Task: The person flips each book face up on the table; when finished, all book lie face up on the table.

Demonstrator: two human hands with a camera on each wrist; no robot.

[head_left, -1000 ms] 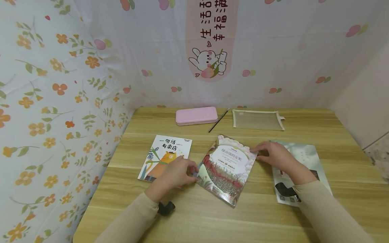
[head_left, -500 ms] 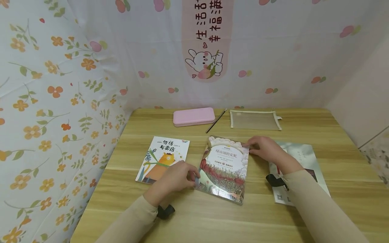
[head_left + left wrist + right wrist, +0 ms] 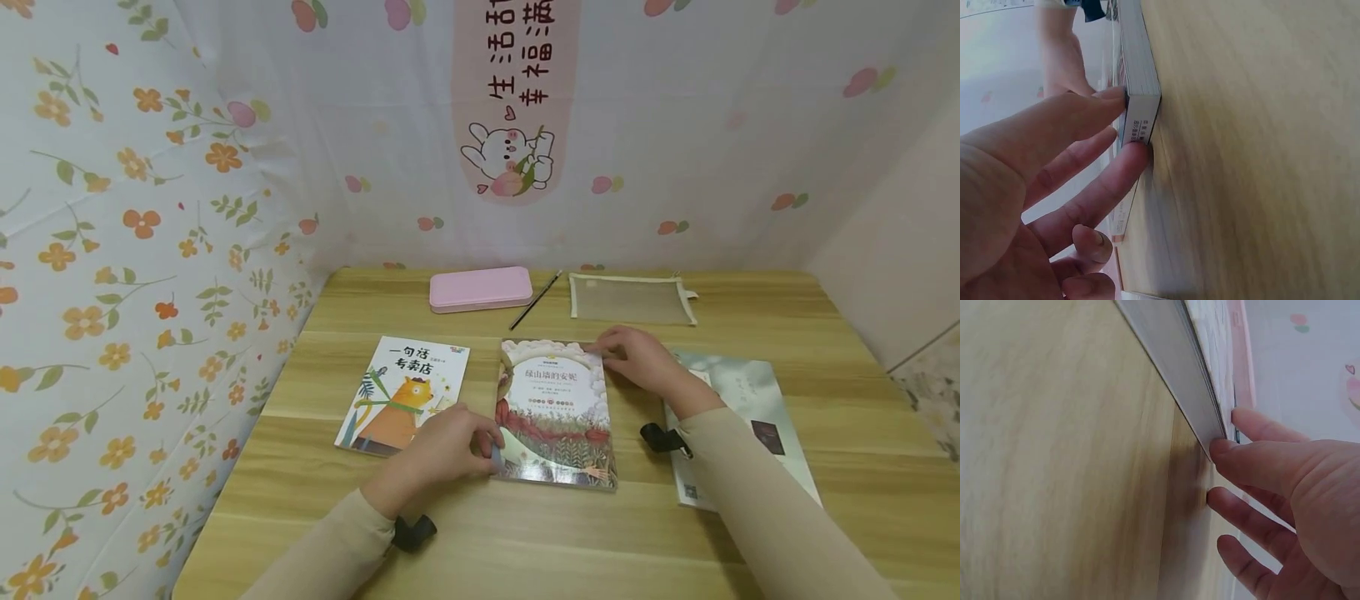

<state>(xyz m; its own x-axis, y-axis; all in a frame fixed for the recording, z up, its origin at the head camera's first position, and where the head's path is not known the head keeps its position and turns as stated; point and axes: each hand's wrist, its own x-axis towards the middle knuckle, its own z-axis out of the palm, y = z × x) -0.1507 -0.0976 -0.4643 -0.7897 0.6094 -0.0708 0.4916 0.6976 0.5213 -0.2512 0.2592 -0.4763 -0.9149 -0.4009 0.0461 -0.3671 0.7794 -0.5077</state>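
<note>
A floral-covered book [image 3: 557, 408] lies flat and square to me in the middle of the wooden table [image 3: 525, 533]. My left hand [image 3: 480, 446] touches its near left corner. In the left wrist view the thumb and a straight finger of my left hand [image 3: 1127, 125] press against the corner of the book [image 3: 1141, 112] at its spine. My right hand [image 3: 611, 350] rests at the far right corner. In the right wrist view the extended fingers of my right hand [image 3: 1222, 450] touch the edge of the book [image 3: 1179, 369]. Neither hand wraps round the book.
An orange-cat picture book [image 3: 405, 392] lies just left of the floral one. A pale green book [image 3: 757, 400] lies at the right, partly under my right forearm. At the back are a pink pencil case [image 3: 480, 288], a dark pen [image 3: 536, 298] and a mesh pouch [image 3: 632, 298]. Patterned cloth walls close in three sides.
The floral book has turned from a slanted lie to square with the table and shifted slightly left. Both hands moved with its corners.
</note>
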